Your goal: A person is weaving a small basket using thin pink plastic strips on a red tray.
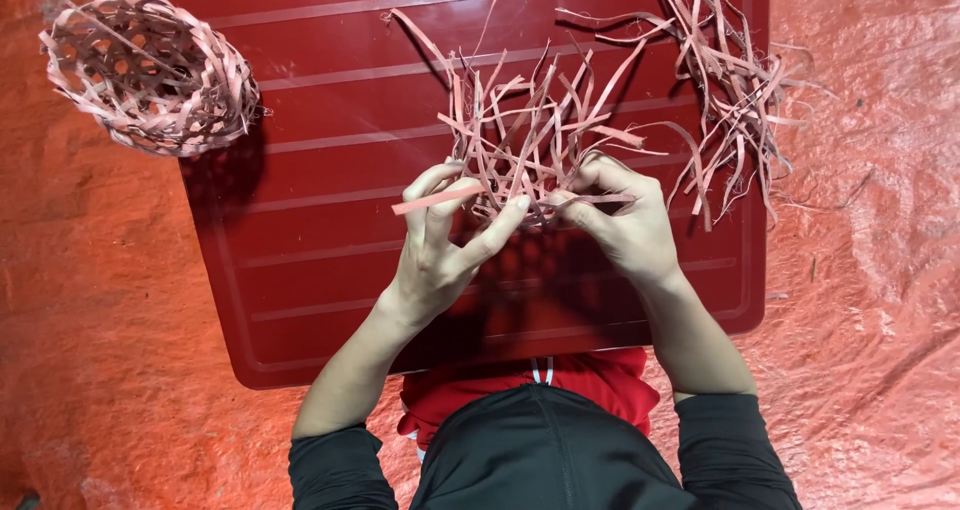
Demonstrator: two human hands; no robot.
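Black-sleeved left hand (440, 245) and right hand (620, 220) both pinch strips of a half-woven basket (520, 150) over a red tray (320, 220)

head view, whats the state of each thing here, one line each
half-woven strip piece: unfinished, loose ends sticking up, held over the tray
left hand: fingers pinching the weave's lower left edge
right hand: fingers gripping the weave's lower right edge
small woven basket: finished, lying tilted at the tray's top left corner
loose strips: unwoven, in a heap
red tray: lying flat
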